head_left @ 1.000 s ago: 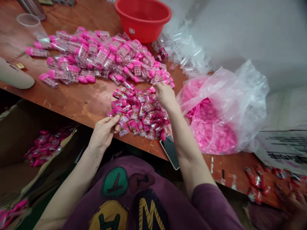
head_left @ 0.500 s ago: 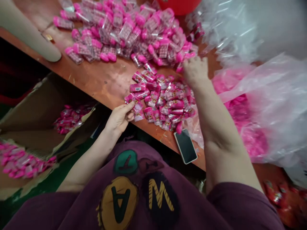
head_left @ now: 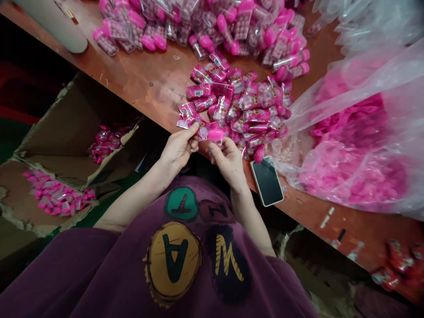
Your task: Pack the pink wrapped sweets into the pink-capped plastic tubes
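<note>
At the table's near edge, my left hand (head_left: 180,149) pinches a printed plastic sleeve (head_left: 202,129), pink and partly clear, between thumb and fingers. Close beside it, my right hand (head_left: 230,164) is closed on a small candy bottle whose pink cap (head_left: 216,135) points toward the sleeve. Fingers hide most of that bottle's body. Just beyond both hands lies a heap of candy bottles in pink printed wrappers (head_left: 256,115). Farther back spreads a larger pile of unwrapped clear bottles (head_left: 243,27) with pink caps, filled with small pink balls.
A phone (head_left: 266,182) lies at the table edge right of my hands. Clear bags of pink pieces (head_left: 357,172) fill the right side. Below left stands an open cardboard box (head_left: 62,132) with wrapped bottles inside. A pale post (head_left: 62,26) rises at upper left.
My right hand has come back from the far pile to beside my left hand, now holding a pink-capped candy bottle. My left hand still pinches the sleeve. The view has shifted.
</note>
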A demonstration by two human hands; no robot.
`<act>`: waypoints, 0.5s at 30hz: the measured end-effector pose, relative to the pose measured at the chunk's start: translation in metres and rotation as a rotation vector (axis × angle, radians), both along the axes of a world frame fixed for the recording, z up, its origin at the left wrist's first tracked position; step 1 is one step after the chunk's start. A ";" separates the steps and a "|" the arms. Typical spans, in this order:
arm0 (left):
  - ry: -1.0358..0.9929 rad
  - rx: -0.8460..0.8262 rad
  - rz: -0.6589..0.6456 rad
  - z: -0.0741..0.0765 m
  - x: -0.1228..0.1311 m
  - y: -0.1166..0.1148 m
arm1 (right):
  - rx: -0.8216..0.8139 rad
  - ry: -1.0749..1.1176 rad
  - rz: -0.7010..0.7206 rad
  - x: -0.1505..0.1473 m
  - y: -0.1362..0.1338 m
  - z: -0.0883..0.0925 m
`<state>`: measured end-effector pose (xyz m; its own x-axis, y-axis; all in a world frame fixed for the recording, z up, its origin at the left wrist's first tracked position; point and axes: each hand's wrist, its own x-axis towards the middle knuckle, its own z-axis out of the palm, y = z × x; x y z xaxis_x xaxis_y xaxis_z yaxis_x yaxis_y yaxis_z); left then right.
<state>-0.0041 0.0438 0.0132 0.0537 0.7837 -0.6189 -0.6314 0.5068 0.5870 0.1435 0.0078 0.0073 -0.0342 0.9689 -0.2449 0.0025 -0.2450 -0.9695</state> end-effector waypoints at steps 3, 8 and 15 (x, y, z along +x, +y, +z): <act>0.010 0.012 -0.042 0.000 0.003 -0.006 | -0.037 0.081 -0.056 -0.001 -0.005 -0.004; 0.039 0.049 -0.057 0.001 0.006 -0.011 | -0.042 0.120 -0.062 0.005 -0.013 -0.008; 0.101 0.057 -0.022 -0.001 0.009 -0.011 | 0.016 -0.009 -0.070 0.007 -0.022 -0.011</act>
